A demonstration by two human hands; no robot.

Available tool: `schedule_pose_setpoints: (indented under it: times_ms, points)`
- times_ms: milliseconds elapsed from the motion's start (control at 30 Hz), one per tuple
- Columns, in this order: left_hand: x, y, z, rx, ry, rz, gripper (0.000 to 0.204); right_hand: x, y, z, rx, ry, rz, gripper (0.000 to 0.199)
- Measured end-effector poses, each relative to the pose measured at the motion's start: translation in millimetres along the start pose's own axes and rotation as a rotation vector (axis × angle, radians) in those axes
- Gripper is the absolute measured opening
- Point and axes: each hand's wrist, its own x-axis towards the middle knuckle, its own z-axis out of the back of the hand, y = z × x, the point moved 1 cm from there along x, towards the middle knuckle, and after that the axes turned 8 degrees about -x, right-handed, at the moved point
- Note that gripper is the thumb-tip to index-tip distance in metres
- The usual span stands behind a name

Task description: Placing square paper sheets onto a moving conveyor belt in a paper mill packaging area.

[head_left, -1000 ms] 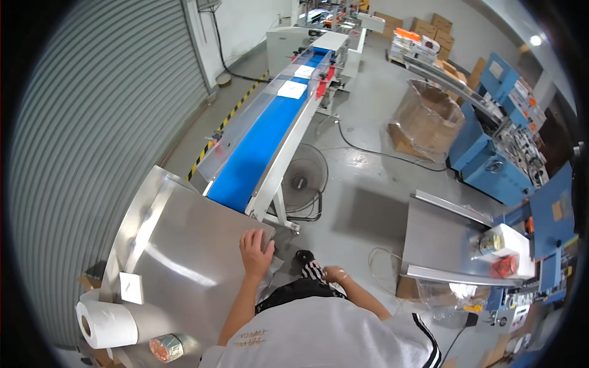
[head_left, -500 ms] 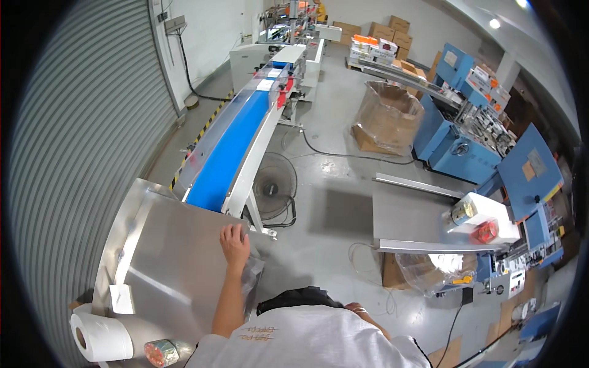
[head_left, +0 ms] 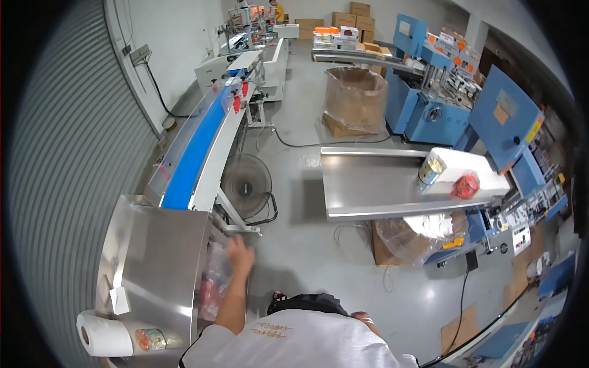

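My left hand (head_left: 240, 254) hangs in the air just off the right edge of the steel table (head_left: 161, 251), slightly blurred. Its fingers look loosely bent and apart, and nothing shows in them. Beside and below it, clear plastic bags (head_left: 215, 273), some with red in them, sit under the table's edge. My right hand (head_left: 363, 317) is by my waist, mostly hidden by my shirt, its fingers out of sight. On the table's near left lie a white paper roll (head_left: 107, 336), a patterned, plastic-wrapped roll (head_left: 150, 339) and a small white piece (head_left: 119, 300).
A blue conveyor belt (head_left: 195, 147) runs away from the table, with a floor fan (head_left: 245, 187) beside it. On the right, a steel trough (head_left: 374, 181) carries wrapped rolls (head_left: 466, 185) toward a blue machine (head_left: 503, 119). A plastic-lined carton (head_left: 356, 101) stands beyond.
My left hand has lifted off the tabletop and moved out past its right edge. My view has turned right, and the bags under the edge now show more.
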Motion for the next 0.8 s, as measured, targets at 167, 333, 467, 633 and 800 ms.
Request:
schedule_pose_setpoints:
  times_ms: [167,333,467,633,800]
  points:
    - [-91,-116,-59,0.168,0.913,-0.428,0.042,42,-85,0,-0.346,-0.022,0.304,0.029]
    - [-160,-195,-103,0.102,1.252,-0.758,0.042,-29,58,111,0.161,-0.176,0.497,0.017]
    - [-185,-226,-185,-0.192,0.952,-1.231,0.03,-184,181,190,0.082,-0.187,1.121,0.03]
    - [-192,-338,-150,0.435,1.098,-1.237,0.024,-232,224,170,-0.117,-0.105,1.512,0.037]
    - [-154,-453,-123,-0.208,0.614,-1.565,0.016,-263,244,214,0.043,0.011,1.802,0.033]
